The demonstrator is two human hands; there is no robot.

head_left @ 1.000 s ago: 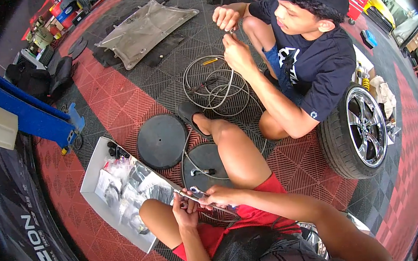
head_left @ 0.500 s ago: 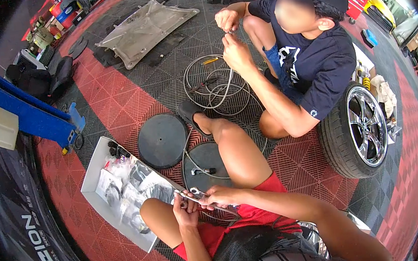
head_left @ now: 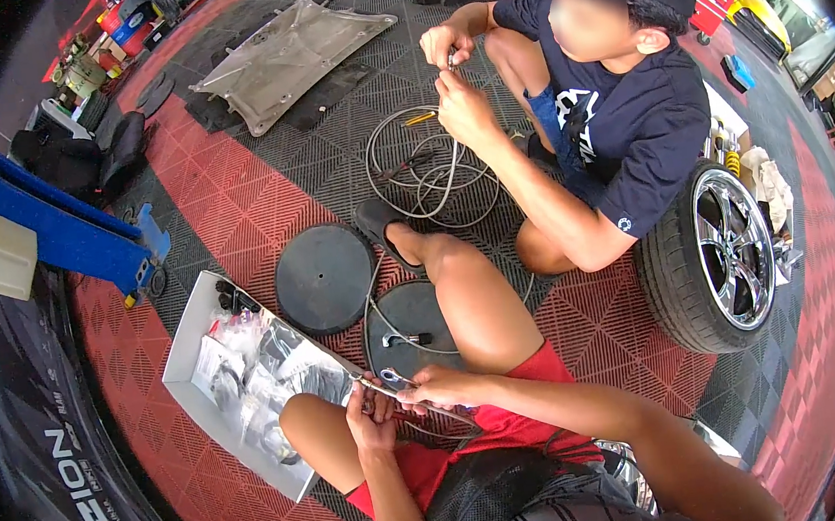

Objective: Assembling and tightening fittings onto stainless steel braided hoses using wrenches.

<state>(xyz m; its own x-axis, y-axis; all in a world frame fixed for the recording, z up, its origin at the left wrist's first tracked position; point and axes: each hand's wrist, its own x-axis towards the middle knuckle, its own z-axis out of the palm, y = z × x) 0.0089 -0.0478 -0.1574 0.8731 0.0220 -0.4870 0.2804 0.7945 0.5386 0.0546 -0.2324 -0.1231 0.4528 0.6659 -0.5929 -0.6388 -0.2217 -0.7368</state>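
Observation:
Over my lap, my left hand (head_left: 371, 421) is closed round the end of a thin grey hose (head_left: 380, 389), where a small metal fitting (head_left: 356, 376) shows at the tip. My right hand (head_left: 435, 387) is beside it, fingers wrapped round a silver wrench (head_left: 390, 375) whose ring-like head points toward my left hand. The hose passes under my right hand and runs back toward my red shorts. Something thin and red (head_left: 415, 423) shows below the hands; its kind is unclear. Between the fingers, the exact grip is partly hidden.
Left of my knee lies a white box (head_left: 303, 484) of bagged parts. Two round black pads (head_left: 324, 280) lie ahead, one with a metal tool (head_left: 407, 340). A co-worker (head_left: 628, 150) sits opposite, holding a hose end above a coiled hose (head_left: 411, 196). A wheel (head_left: 680, 275) stands at right.
The wrench head has turned slightly between my hands, which stay nearly in place. The co-worker's hands have shifted a little left.

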